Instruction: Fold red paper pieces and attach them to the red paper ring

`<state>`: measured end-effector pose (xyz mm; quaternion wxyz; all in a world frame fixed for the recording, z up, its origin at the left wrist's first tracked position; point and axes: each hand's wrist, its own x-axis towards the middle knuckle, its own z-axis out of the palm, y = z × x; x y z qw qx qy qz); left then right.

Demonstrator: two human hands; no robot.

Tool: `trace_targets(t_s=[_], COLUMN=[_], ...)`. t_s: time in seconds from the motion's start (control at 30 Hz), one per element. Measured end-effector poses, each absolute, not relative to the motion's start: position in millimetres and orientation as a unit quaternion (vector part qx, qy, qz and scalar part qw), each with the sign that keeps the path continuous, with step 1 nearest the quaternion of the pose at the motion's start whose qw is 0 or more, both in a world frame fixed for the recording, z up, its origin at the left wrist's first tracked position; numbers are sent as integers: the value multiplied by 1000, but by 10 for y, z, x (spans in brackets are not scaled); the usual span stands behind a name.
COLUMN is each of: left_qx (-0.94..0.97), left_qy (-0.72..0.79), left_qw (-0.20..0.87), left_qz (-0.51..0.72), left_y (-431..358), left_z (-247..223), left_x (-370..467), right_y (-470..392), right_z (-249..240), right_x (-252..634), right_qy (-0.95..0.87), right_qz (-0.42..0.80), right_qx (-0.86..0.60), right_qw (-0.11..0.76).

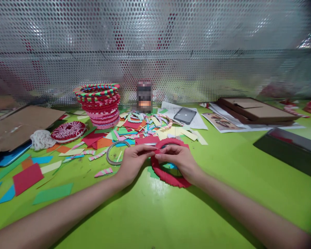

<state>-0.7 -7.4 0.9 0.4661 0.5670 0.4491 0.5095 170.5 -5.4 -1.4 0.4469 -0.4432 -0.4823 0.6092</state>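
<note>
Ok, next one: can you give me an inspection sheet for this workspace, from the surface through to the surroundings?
Surface: green tabletop, with small dark marks.
Things in hand: red ruffled ring.
Clutter: scattered coloured paper pieces, stacked striped rings, white yarn bundle, grey hoop (possibly tape), brown box, black box.
Hands: left hand and right hand both pinch the ring, fingertips close together at its upper left.
Cables: nothing seen.
Surroundings: perforated metal panel behind the table; details beyond it unclear.
</note>
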Motion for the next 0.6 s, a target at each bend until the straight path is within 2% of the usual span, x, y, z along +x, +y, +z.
trace_targets(t_s=[0.6], left_qx=[535], left_qy=[447], left_qw=[492], left_qz=[521], left_y=[-62], left_z=[-10], left_x=[-2], right_y=[-47], right_z=[-27], right_x=[1709], right_qy=[-479], right_qz=[609], right_qx=[-432], right_qw=[461])
